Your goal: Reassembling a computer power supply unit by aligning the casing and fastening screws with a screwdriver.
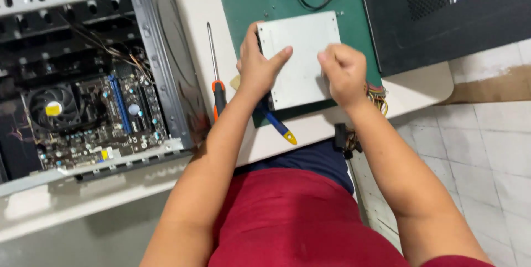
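a: where's the grey metal box?
b: on the green mat. your left hand clasps its left edge, thumb on top; your right hand rests curled on its right side.
a: around it?
b: an orange-handled screwdriver just left, an open computer case beyond.

metal box on mat | screwdriver left of box | open computer case far left

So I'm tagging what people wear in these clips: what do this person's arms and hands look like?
Both forearms are bare, with no long sleeves reaching them. The left hand and the right hand wear no gloves, and no rings, watch or bracelet show. A red edge at the right upper arm looks like a short sleeve of the red shirt.
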